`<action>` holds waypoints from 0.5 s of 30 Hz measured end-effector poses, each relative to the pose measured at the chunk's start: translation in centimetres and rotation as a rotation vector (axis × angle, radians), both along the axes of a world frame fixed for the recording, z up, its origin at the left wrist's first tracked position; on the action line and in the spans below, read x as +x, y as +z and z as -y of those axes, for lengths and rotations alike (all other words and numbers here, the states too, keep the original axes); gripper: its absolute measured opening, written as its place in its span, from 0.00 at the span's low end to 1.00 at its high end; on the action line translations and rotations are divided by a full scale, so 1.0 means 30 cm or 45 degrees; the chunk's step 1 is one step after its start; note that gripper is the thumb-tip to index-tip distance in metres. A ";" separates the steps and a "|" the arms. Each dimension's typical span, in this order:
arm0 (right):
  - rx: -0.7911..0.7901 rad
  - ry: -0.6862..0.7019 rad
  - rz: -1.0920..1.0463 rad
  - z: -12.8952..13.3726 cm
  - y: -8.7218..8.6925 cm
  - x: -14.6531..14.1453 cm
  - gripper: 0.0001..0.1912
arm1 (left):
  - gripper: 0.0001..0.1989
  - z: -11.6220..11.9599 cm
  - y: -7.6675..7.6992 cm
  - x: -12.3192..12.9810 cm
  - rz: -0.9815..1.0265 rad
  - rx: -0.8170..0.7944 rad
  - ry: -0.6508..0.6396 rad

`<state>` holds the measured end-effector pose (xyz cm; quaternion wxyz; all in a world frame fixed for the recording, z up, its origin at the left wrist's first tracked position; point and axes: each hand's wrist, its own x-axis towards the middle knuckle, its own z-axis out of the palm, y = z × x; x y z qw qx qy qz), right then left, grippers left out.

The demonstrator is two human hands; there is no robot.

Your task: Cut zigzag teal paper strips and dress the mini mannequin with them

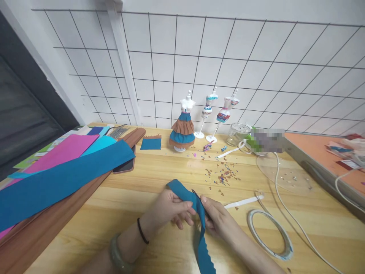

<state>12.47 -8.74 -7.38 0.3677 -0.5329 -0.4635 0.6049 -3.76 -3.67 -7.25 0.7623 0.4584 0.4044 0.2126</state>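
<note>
A long blue fabric strip (203,243) hangs over the table's front part, its lower right edge cut in a zigzag. My left hand (173,209) holds the strip near its upper end between thumb and fingers. Dark-bladed scissors (196,195) lie against the strip's edge, and my right hand (215,217) is closed round their handles, which it mostly hides. Small brown and blue scraps (225,175) are scattered behind my right hand. A small doll form (184,127) in a tiered blue and brown skirt stands behind them.
Folded blue fabric (71,167), pink and brown cloth and a phone (124,166) lie left. A blue patch (151,143), two more doll forms (223,114) and a jar (238,134) stand or lie at the back. A tape roll (270,234) and white cable (288,209) are right.
</note>
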 end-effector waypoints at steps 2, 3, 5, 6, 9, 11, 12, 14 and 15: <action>-0.007 -0.009 -0.011 0.001 -0.004 0.000 0.23 | 0.16 -0.002 0.000 0.000 -0.004 -0.001 -0.007; -0.007 -0.011 -0.018 0.002 -0.007 0.000 0.23 | 0.16 -0.003 0.000 0.000 -0.005 -0.002 -0.009; -0.003 -0.011 -0.023 0.003 -0.009 -0.001 0.23 | 0.16 -0.005 0.000 0.000 -0.001 -0.007 -0.014; -0.001 -0.009 -0.025 0.003 -0.009 -0.002 0.23 | 0.16 -0.006 0.001 0.000 0.001 -0.009 -0.017; -0.012 -0.007 -0.040 0.000 -0.004 -0.004 0.23 | 0.16 -0.006 0.004 -0.002 0.014 -0.018 -0.013; -0.009 -0.014 -0.049 -0.003 -0.002 -0.004 0.23 | 0.15 -0.005 0.007 -0.004 0.024 -0.017 -0.003; -0.001 -0.025 -0.049 -0.005 -0.002 -0.003 0.23 | 0.15 -0.005 0.008 -0.005 0.030 -0.014 -0.001; 0.012 -0.061 -0.035 -0.009 -0.007 -0.001 0.25 | 0.15 -0.006 0.011 -0.007 0.032 -0.006 0.003; 0.011 -0.075 -0.028 -0.010 -0.009 0.001 0.27 | 0.15 -0.006 0.012 -0.007 0.031 -0.001 0.005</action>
